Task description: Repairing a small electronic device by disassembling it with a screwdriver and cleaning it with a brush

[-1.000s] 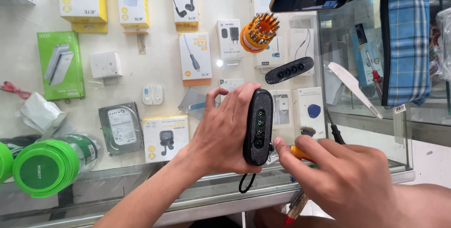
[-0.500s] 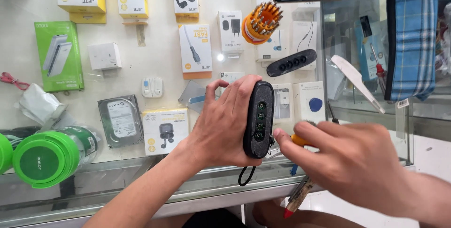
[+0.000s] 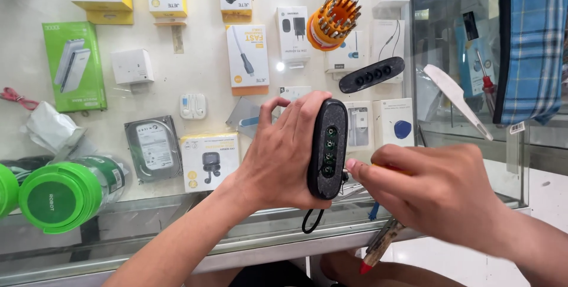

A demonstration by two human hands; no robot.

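Landmark for these notes: the black oblong speaker (image 3: 327, 148), held upright over the glass table (image 3: 148, 222).

Left hand (image 3: 283, 155): I see it wrapped around the speaker from the left, fingers curled over the top and back, thumb low. Firm closed grip. The speaker's open face shows a column of small green-lit parts. A black loop cord (image 3: 312, 222) hangs from the speaker's bottom end.

Right hand (image 3: 438, 189): just right of the speaker, fingers pinched closed on a thin tool with an orange handle (image 3: 387, 168); the tip meets the speaker's lower right edge. I cannot tell what kind of tip it is. A wooden-handled brush with a red end (image 3: 378, 248) pokes out below this hand; I cannot tell whether the hand holds it.

Around the speaker:
- Above, slightly right: an orange screwdriver-bit holder (image 3: 332, 22).
- Right and above: a loose black speaker cover with four holes (image 3: 371, 74).
- Left, under the glass: a bare hard drive (image 3: 152, 148) and a white earbud box (image 3: 210, 160).
- Far left: a green round speaker (image 3: 56, 195).
- Far right, above: a blue plaid cloth (image 3: 535, 44).
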